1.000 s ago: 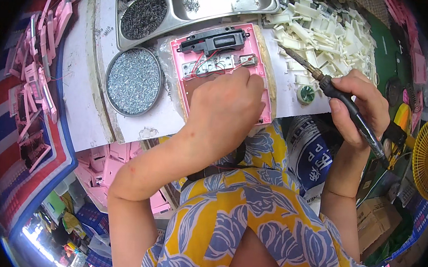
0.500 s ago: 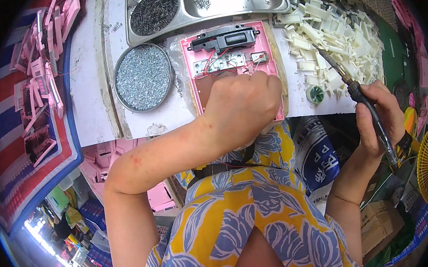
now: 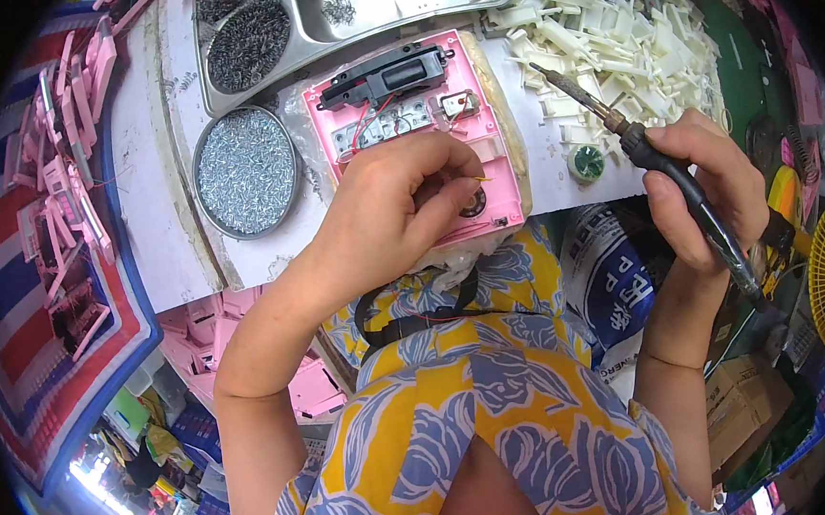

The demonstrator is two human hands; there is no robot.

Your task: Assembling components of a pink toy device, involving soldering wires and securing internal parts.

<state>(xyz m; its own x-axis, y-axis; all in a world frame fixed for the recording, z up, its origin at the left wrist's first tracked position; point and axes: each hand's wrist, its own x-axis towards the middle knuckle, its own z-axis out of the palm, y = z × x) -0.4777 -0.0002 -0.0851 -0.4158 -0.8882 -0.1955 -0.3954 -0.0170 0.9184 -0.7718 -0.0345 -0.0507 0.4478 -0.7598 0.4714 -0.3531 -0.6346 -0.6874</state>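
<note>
From the head view, here is the pink housing (image 3: pixel 508 190), lying open-faced on the tabletop (image 3: pixel 156 158) with its black module (image 3: pixel 387 79) along the far end, and the step in hand looks like wiring: the left hand (image 3: pixel 399 197) is right over the housing's near part, thumb and forefinger pinched together on what seems to be a thin yellow strand (image 3: pixel 484 178), too small to be sure of. Just under those fingertips, inside the housing, sits a dark round part (image 3: pixel 475 203), partly covered. To the right of the housing, the right hand (image 3: pixel 709 187) has its fingers wrapped on the soldering iron (image 3: pixel 663 164), hot end aimed up and left, clear of the housing. The next move, one would judge, calls for a steady pinch and the tip brought down to the joint without brushing pink plastic or loose wires. And the pose: the left forearm slants in from the housing's lower left, wrist bent, knuckles up; the right forearm rises almost upright, well to the housing's right, gripping pen-fashion, the thumb along the handle's near side.
</note>
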